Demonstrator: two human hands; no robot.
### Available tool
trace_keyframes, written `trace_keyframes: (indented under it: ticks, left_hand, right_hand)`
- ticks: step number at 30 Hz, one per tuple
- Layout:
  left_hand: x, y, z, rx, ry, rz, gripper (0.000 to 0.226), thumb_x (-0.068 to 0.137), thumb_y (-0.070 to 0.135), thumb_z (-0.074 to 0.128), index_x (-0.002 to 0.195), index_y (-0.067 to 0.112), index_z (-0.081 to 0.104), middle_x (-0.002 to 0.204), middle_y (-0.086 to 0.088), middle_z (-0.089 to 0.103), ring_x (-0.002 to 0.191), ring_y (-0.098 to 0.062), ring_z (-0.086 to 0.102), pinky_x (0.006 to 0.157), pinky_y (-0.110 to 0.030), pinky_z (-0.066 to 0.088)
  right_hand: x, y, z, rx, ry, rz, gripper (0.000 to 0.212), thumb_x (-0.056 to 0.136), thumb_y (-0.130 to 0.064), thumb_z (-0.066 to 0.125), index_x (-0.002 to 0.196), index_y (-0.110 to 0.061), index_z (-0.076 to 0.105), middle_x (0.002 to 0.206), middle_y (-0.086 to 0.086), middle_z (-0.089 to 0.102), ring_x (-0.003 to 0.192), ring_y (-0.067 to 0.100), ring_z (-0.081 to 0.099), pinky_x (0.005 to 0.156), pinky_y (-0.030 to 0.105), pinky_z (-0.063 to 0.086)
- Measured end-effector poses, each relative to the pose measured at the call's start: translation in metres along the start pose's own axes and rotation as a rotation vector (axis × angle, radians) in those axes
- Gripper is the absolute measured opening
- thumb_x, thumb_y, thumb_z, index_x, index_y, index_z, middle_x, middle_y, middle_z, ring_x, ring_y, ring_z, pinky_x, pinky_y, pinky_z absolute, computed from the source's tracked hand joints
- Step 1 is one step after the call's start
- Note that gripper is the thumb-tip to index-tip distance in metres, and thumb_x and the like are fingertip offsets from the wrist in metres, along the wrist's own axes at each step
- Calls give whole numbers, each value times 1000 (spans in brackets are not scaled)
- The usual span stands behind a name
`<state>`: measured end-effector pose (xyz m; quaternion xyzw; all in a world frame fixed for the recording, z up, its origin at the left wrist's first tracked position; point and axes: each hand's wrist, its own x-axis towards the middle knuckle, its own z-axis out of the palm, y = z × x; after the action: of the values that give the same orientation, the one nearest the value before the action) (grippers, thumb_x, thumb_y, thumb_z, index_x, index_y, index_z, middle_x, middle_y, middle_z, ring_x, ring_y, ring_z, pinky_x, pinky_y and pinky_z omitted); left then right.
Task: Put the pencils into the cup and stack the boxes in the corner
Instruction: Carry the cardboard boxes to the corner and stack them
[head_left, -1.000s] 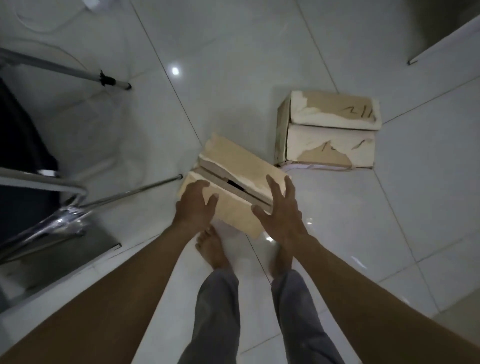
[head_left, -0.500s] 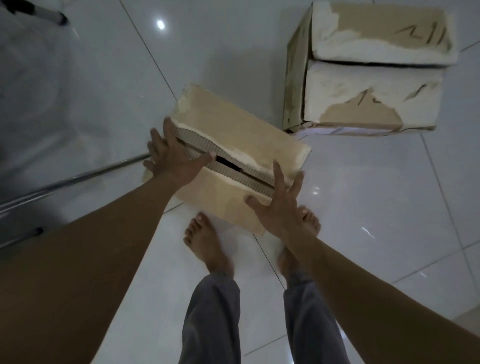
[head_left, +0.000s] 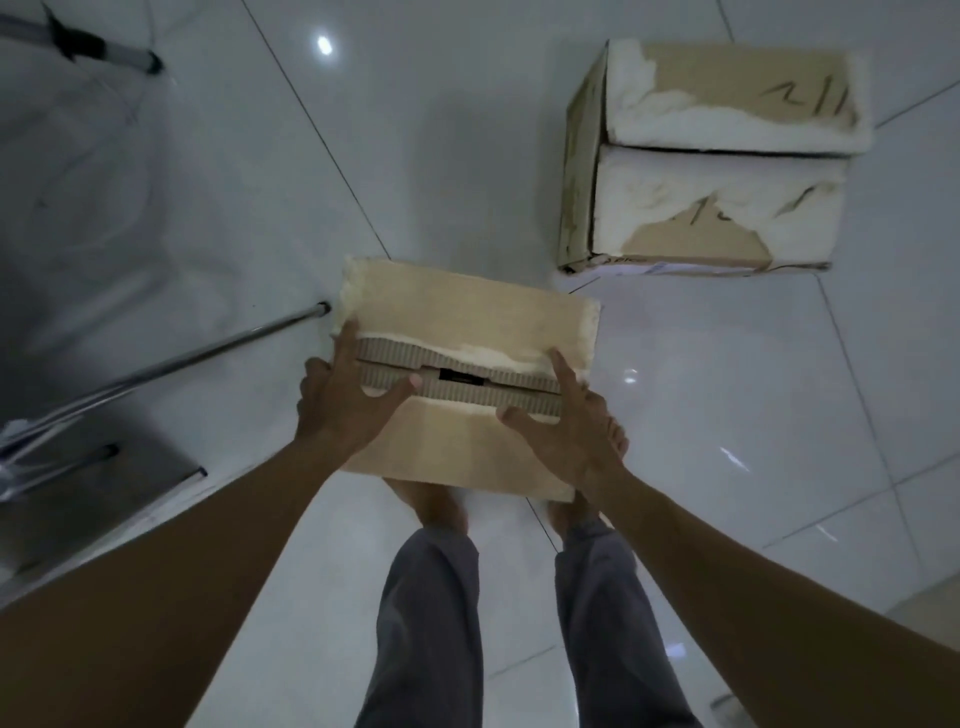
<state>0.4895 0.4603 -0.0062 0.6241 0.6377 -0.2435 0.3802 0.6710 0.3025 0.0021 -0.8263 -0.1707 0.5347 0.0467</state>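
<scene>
At far left a metal frame (head_left: 78, 441) with a thin rod (head_left: 208, 348) reaches across the floor (head_left: 467, 130), its tip ending just beside the left far corner of the carried box (head_left: 467, 322); a swing that way could knock the box against it or catch a foot on the rod. The left hand (head_left: 343, 400) grips the box's left edge, fingers wrapped over the side and thumb lying across the top near the torn middle seam. The box is held up in front of the body, above the bare feet, clear of the floor. Its two top flaps meet loosely, with corrugated edges exposed and a dark gap at the centre, so the top looks weak: pressing down with the thumbs could buckle a flap, and if the bottom is as worn the contents might drop onto the toes. The right hand (head_left: 566, 431) clamps the right edge, fingers spread, thumb on top; it holds only by squeezing, so a slip seems possible. Further right the second box (head_left: 722, 156) sits on the floor, its top also ragged and uneven, so the carried box may rock or slide if set down off-centre. No pencils or cup are in view.
</scene>
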Motion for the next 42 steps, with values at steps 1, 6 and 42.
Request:
trace_keyframes:
  ticks: [1, 6, 42]
  left_hand:
    - [-17, 3, -4, -35, -8, -16, 101, 69, 72, 62, 145, 46, 0, 137, -17, 30, 123, -41, 40, 97, -50, 41]
    - [-77, 29, -22, -151, 4, -62, 100, 73, 67, 64, 148, 39, 4, 138, -18, 30, 126, -41, 39, 100, -47, 40]
    - [-545, 0, -69, -817, 504, -331, 93, 77, 50, 70, 148, 23, 17, 134, -22, 41, 126, -39, 37, 101, -45, 37]
  right_hand:
    - [-12, -3, -12, -18, 2, 8, 91, 67, -84, 48, 140, -58, 0, 142, 10, 35, 128, 36, 40, 106, 55, 35]
    - [-46, -24, -57, -22, 63, 5, 88, 75, -67, 61, 144, -51, 10, 146, 13, 22, 130, 38, 33, 108, 51, 31]
    - [-429, -82, -180, -563, 1, -541, 83, 80, -64, 57, 147, -49, 12, 152, 19, 15, 136, 44, 21, 112, 55, 24]
